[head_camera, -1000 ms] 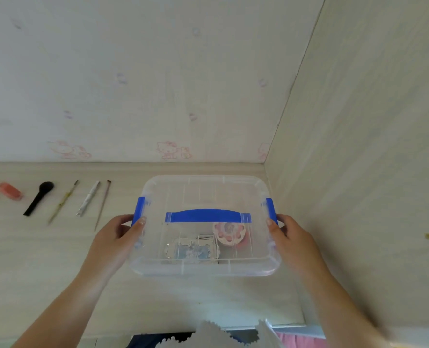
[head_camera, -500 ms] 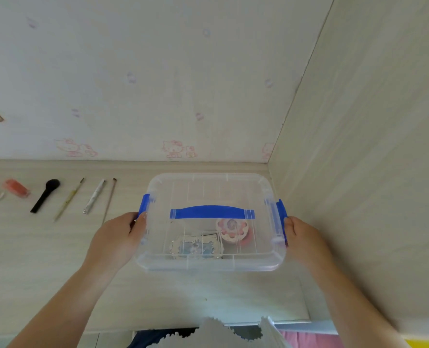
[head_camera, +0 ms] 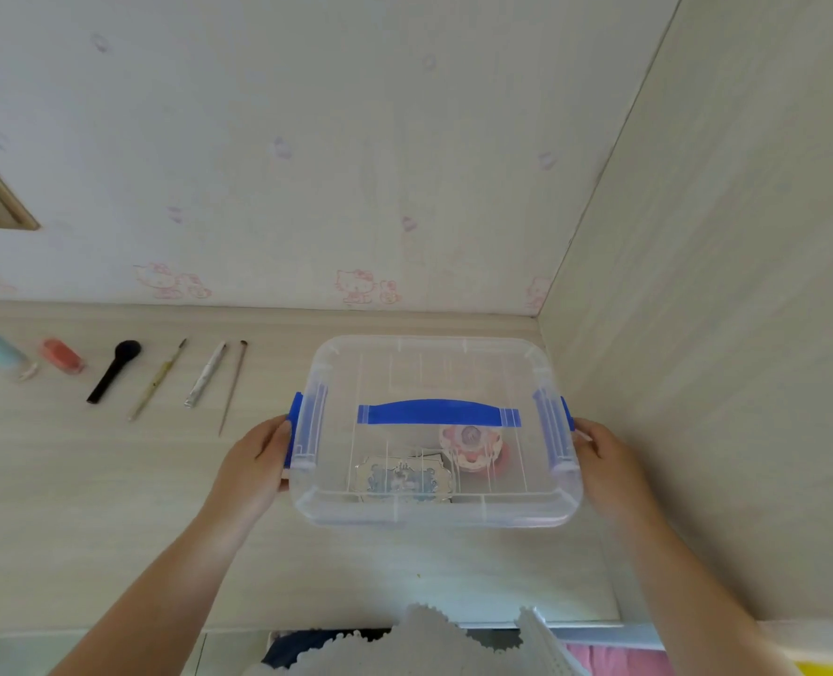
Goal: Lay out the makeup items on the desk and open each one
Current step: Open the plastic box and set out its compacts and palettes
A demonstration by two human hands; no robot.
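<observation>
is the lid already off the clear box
No, the lid with its blue handle sits on the clear box.

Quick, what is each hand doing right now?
Left hand: holds the blue latch of the clear box.
Right hand: holds the box's other side.

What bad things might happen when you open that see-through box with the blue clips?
1. Both hands, left hand and right hand, are at the blue latches of the clear storage box. If the lid pops up suddenly, the box may jerk and the round pink compact and the blue patterned case inside may rattle or tip out.
2. Sliding the box left might knock the thin brush out of its row.
</observation>
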